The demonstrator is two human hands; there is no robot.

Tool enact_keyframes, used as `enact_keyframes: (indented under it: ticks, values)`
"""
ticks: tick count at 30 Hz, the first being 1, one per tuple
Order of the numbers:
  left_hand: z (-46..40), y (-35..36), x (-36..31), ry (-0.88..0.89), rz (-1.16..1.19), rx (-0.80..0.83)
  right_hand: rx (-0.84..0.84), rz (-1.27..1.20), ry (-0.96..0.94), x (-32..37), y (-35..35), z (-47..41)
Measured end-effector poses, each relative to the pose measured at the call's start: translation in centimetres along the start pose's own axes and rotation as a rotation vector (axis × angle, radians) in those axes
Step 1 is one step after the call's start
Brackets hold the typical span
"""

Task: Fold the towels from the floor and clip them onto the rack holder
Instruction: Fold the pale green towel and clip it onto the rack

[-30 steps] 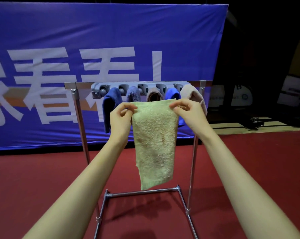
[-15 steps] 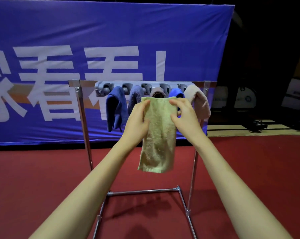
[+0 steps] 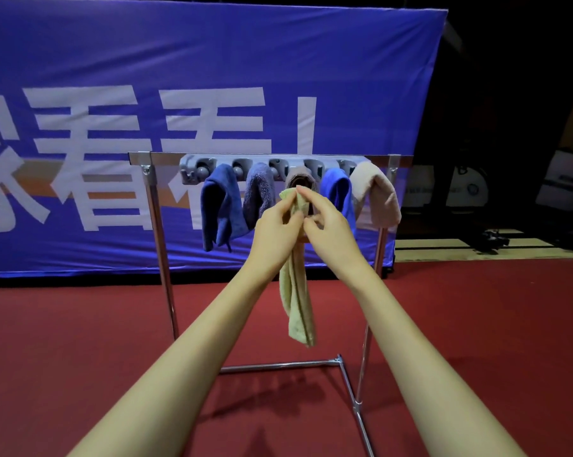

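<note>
- Towel-wise: the green towel [image 3: 296, 301] is folded into a narrow strip hanging straight down, long axis 12 to 6 o'clock, top end bunched between both hands.
- Left hand [image 3: 275, 225] pinches the top corner; right hand [image 3: 328, 225] has its fingers curled round the strip just beside it. Hands are touching.
- Rack holder [image 3: 193, 173] sits at 12 o'clock from the hands, just beyond them. My guess is the only free clip is at 11 o'clock, far left, so the left hand's nearer.
</note>
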State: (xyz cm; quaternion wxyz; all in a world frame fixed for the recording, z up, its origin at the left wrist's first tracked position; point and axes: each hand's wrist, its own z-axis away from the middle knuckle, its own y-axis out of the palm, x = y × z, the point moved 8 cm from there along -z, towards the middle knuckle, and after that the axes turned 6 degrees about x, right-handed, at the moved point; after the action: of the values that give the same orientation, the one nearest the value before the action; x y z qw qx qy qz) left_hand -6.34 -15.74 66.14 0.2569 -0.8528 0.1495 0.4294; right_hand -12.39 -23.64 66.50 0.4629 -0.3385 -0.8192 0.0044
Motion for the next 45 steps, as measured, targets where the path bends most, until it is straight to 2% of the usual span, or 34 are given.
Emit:
enact_keyframes:
  ticks: [4, 11, 17, 21, 27, 32, 38, 45]
  values:
    - [0.5, -0.5, -0.4, 0.062, 0.132, -0.067, 0.048, -0.054, 0.007, 0.0, 0.1, 0.2]
    - [0.9, -1.5, -1.0, 0.102, 0.196, -0.244, 0.053, -0.113, -0.019, -0.1, -0.3, 0.0]
    - [0.4, -2.1, 0.4, 0.012, 0.203, -0.281, -0.076, 0.012, 0.016, -1.1, -1.9, -0.5]
    - [0.3, -2.1, 0.7, -0.022, 0.213, -0.274, 0.038, -0.096, 0.042, -1.2, -1.5, -0.7]
    - [0.6, -2.1, 0.8, -0.009, 0.228, -0.265, 0.057, -0.121, 0.050, -0.8, -1.7, -1.6]
    - [0.2, -1.2, 0.7, 0.078, 0.247, -0.124, 0.012, -0.069, 0.039, -0.7, -2.2, -1.7]
    - [0.5, -1.9, 1.3, 0.026, 0.313, -0.206, -0.050, -0.062, 0.021, -0.5, -3.2, -1.5]
    - [0.9, -1.3, 1.4, 0.044, 0.285, -0.138, -0.089, -0.009, 0.006, 0.4, -3.6, -1.5]
